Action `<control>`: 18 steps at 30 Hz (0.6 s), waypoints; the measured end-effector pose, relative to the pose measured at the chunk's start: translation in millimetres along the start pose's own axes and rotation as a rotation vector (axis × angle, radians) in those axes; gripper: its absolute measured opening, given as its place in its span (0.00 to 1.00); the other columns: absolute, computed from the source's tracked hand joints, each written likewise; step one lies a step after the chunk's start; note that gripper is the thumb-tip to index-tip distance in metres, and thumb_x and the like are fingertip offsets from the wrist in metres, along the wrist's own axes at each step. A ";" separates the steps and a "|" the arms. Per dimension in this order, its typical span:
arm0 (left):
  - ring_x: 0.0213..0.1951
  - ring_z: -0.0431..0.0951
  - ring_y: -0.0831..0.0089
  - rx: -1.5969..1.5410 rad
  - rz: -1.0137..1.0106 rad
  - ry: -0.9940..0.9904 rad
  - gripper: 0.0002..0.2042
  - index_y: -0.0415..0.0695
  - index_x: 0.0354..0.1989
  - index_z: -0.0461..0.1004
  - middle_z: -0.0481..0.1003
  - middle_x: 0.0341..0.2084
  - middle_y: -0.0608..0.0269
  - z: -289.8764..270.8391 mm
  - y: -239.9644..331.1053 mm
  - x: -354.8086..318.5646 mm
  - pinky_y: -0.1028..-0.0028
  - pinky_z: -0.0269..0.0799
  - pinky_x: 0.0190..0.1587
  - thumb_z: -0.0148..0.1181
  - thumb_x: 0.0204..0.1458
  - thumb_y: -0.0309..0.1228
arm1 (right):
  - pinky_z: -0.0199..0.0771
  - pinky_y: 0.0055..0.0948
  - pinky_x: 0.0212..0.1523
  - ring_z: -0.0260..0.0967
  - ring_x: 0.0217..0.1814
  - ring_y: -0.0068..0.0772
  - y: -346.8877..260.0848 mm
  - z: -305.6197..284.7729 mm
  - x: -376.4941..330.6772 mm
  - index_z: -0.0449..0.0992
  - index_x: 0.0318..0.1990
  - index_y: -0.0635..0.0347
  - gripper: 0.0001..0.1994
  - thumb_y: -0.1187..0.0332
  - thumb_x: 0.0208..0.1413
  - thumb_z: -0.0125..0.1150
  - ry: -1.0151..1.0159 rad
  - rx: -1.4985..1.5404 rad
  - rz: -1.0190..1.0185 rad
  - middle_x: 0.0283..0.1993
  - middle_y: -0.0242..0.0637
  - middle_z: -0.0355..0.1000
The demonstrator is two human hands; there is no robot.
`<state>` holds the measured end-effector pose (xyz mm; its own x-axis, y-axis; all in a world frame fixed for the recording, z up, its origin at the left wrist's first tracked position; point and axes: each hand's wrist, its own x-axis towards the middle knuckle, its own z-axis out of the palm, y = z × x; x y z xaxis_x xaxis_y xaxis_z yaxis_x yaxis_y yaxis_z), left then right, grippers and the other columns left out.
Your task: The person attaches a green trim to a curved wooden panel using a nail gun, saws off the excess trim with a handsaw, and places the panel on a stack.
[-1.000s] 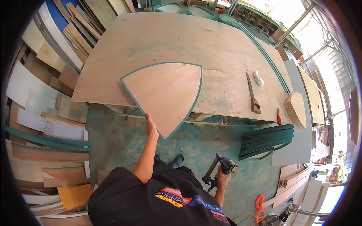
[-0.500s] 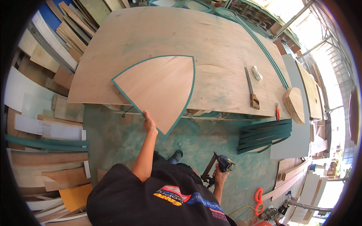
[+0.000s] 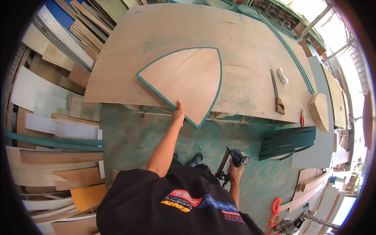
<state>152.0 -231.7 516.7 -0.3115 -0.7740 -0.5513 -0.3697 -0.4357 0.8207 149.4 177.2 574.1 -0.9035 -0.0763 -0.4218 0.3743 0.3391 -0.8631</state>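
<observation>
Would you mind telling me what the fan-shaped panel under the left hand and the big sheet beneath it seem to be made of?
The fan-shaped panel looks like plywood: pale, unvarnished face with faint grain, its rim edged by a teal strip, possibly plastic or laminate banding. The left hand grips its near edge. The big sheet seems raw plywood too, matte and slightly smudged.

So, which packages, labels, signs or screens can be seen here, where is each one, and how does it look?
Printed label on a white board: in the stack of boards left of the table, a small dark block of print, too small to read.
Printed emblem on the person's black shirt: at the lower edge, a band in red, yellow, white and blue.
No packages, signs or screens can be made out.
</observation>
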 end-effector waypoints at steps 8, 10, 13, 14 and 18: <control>0.62 0.71 0.54 -0.019 -0.072 -0.078 0.46 0.46 0.74 0.58 0.70 0.65 0.50 26.6 -18.8 27.0 0.60 0.67 0.60 0.35 0.59 0.73 | 0.62 0.27 0.17 0.64 0.15 0.22 -11.3 7.2 7.2 0.75 0.27 0.59 0.12 0.65 0.58 0.70 -0.036 -0.074 -0.025 0.17 0.28 0.67; 0.63 0.71 0.54 0.032 -0.177 -0.153 0.47 0.45 0.75 0.55 0.69 0.65 0.50 23.4 -13.9 32.8 0.60 0.67 0.61 0.35 0.59 0.73 | 0.62 0.27 0.17 0.64 0.14 0.23 -2.4 2.1 10.2 0.75 0.28 0.60 0.12 0.65 0.58 0.70 -0.049 -0.059 -0.032 0.17 0.29 0.68; 0.57 0.75 0.54 0.013 -0.149 -0.253 0.47 0.41 0.73 0.57 0.71 0.62 0.47 17.6 -10.1 21.0 0.57 0.72 0.56 0.37 0.59 0.72 | 0.63 0.27 0.17 0.65 0.14 0.23 -0.8 -5.3 10.2 0.75 0.30 0.61 0.11 0.65 0.58 0.69 -0.053 -0.067 -0.039 0.17 0.29 0.68; 0.55 0.77 0.54 0.005 -0.141 -0.275 0.47 0.40 0.73 0.58 0.72 0.61 0.46 13.3 -7.8 18.9 0.56 0.73 0.54 0.38 0.59 0.72 | 0.63 0.27 0.17 0.65 0.15 0.23 -3.6 -5.5 9.6 0.75 0.30 0.61 0.11 0.65 0.59 0.69 -0.063 -0.048 -0.054 0.18 0.29 0.68; 0.47 0.81 0.52 0.590 -0.027 -0.066 0.47 0.30 0.66 0.63 0.75 0.54 0.38 -24.0 -2.8 30.8 0.52 0.78 0.46 0.50 0.57 0.68 | 0.67 0.28 0.20 0.68 0.17 0.24 -18.9 -7.9 3.9 0.77 0.35 0.64 0.12 0.63 0.59 0.70 -0.099 0.069 -0.028 0.20 0.29 0.69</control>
<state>164.5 -265.3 501.0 -0.3421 -0.7276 -0.5946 -0.7965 -0.1112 0.5943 137.2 177.9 591.0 -0.8902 -0.1781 -0.4193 0.3654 0.2705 -0.8907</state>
